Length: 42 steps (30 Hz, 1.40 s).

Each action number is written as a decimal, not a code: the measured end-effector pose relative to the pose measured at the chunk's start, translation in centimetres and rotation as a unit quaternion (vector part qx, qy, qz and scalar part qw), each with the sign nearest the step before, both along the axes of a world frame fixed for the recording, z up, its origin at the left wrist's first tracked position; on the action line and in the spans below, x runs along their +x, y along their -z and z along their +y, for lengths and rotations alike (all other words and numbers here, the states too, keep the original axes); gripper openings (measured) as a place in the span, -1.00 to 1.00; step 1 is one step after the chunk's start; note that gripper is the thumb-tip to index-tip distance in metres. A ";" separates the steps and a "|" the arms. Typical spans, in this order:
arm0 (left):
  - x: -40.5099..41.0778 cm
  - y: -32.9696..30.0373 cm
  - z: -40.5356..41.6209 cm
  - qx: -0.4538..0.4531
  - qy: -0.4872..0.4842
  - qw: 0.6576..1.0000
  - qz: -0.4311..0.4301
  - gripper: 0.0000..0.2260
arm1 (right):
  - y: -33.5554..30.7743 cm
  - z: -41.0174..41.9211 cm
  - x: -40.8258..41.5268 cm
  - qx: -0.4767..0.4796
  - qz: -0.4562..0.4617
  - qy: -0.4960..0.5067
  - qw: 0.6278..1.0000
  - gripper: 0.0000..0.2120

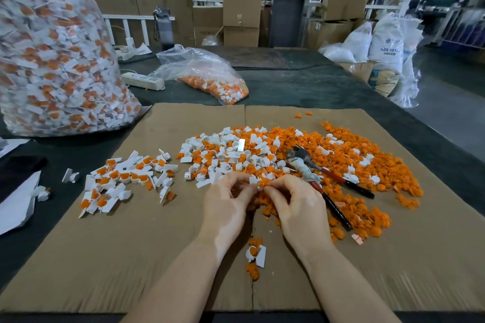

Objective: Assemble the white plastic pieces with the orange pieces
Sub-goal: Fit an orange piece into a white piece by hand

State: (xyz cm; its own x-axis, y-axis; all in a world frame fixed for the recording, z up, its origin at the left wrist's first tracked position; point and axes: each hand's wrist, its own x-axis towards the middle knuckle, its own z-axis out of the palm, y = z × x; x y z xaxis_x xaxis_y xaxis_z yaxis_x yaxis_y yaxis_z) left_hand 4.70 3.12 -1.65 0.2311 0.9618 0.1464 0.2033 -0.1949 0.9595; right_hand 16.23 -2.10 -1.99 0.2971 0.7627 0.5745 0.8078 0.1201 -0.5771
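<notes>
Far up and to the left of the left hand [227, 202] stands 1 huge clear bag [52, 55] packed with joined white-and-orange units, too many to count; judging by it, a great deal of the job is already done. Beneath both hands lies 1 cardboard sheet [110, 257] on the dark table. Ahead of the hands and off to the right spreads the loose heap [309, 162] of separate white plastic pieces and orange pieces, hundreds at a guess, so plenty is left. Well beyond that heap sits 1 smaller clear bag [207, 76], mostly of orange parts. Left of the left hand lies a finished pile [128, 178], perhaps 30 or 40 units. Just right of the right hand [295, 204] lie 2 dark-handled tools [338, 183], crossing the heap. Between the wrists rests 1 assembled unit [256, 254] among a few orange bits.

Both hands have their fingers curled inward, fingertips meeting; together they pinch 1 white piece [254, 180] with orange showing against it. Whether it is fully seated cannot be told.
</notes>
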 end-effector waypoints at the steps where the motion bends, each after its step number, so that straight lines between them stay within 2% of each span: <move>1: 0.0 0.0 0.0 0.000 0.001 1.000 -0.002 -0.90 | 0.0 0.0 0.0 0.004 -0.015 0.006 1.000 -0.95; 6: -0.2 0.3 -0.1 0.008 0.001 1.000 -0.004 -0.88 | 0.2 0.1 -0.1 -0.002 -0.060 0.019 0.998 -0.86; 8: -0.3 0.4 -0.2 0.024 0.004 1.000 0.012 -0.85 | 0.2 0.2 -0.1 -0.009 -0.057 0.020 0.998 -0.84; 13: -0.2 0.5 -0.2 0.061 0.010 0.996 0.070 -0.93 | 0.3 0.1 -0.2 -0.021 -0.048 0.015 0.999 -0.80; 23: -0.4 0.2 -0.5 0.145 0.019 0.980 0.138 -0.87 | 0.2 -0.1 0.0 -0.048 -0.032 -0.015 0.998 -0.82; 30: -0.4 0.1 -0.6 0.172 0.037 0.975 0.133 -0.85 | 0.0 -0.3 0.1 -0.062 -0.017 -0.026 0.998 -0.84; 35: -0.6 0.1 -0.3 0.103 0.043 0.989 0.094 -0.83 | -0.1 -0.3 0.0 -0.073 -0.003 -0.044 0.996 -0.85; 42: -0.6 0.2 -0.5 0.186 0.049 0.972 0.136 -0.91 | 0.1 -0.2 0.3 -0.079 0.009 -0.039 0.996 -0.86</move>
